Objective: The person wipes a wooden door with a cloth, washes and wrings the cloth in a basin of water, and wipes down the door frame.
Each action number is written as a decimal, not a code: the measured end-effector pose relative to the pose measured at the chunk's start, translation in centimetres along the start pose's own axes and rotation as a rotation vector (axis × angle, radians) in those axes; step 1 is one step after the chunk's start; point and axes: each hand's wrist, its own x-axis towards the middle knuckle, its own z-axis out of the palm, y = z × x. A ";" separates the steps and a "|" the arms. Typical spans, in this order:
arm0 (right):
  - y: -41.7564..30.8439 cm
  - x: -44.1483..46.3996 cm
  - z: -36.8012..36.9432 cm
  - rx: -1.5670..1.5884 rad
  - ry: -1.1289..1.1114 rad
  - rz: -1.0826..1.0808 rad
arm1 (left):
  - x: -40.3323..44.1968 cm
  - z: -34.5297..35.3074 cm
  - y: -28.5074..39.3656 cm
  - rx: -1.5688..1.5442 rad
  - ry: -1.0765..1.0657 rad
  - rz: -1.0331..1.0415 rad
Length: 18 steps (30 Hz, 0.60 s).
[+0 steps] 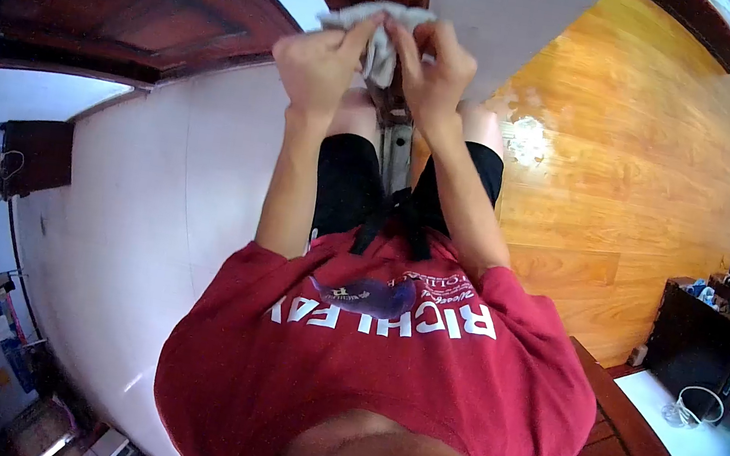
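Observation:
A crumpled grey-white cloth [381, 60] hangs between my two hands, in front of my knees at the top of the head view. My left hand [316, 64] pinches its left part with thumb and fingers. On the other side my right hand [436, 72] grips the cloth with bent fingers, close to the left. The cloth is bunched, and part of it is hidden behind the fingers. Below it, between my legs, runs a narrow door sill [398, 153].
A dark red-brown panelled door [135, 4] stands at the upper left. Pale floor [136, 196] lies left, and glossy wooden floor [634, 173] with a bright shiny patch lies right. A white tabletop [664, 424] with a coiled cable sits at the lower right.

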 end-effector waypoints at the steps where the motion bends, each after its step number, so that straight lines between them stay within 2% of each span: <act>1: -0.5 0.8 0.1 0.025 0.029 -0.034 | 0.8 -0.3 0.8 -0.051 0.021 0.008; 3: 0.2 0.6 0.7 0.040 0.076 -0.061 | 0.2 0.1 -0.4 -0.071 0.017 -0.027; 6: 1.5 -1.7 0.3 -0.049 0.004 0.008 | -2.4 0.6 -1.3 -0.006 -0.039 -0.149; 8: 4.5 -5.5 0.6 -0.048 -0.026 0.060 | -5.4 1.8 -2.9 0.081 -0.198 -0.324; 13: 11.6 -15.0 1.2 -0.142 -0.172 0.411 | -14.3 6.9 -9.8 0.130 -0.467 -0.527; 14: 12.6 -16.2 1.5 -0.147 -0.166 0.415 | -15.2 7.9 -10.9 0.127 -0.474 -0.524; 16: 14.4 -18.4 2.0 -0.160 -0.200 0.628 | -17.0 9.4 -13.0 0.240 -0.663 -0.603; 17: 15.2 -19.3 2.5 -0.159 -0.173 0.679 | -18.9 10.7 -15.6 0.230 -0.631 -0.495; 18: 15.3 -19.6 2.7 -0.158 -0.164 0.678 | -19.3 10.7 -15.9 0.230 -0.634 -0.486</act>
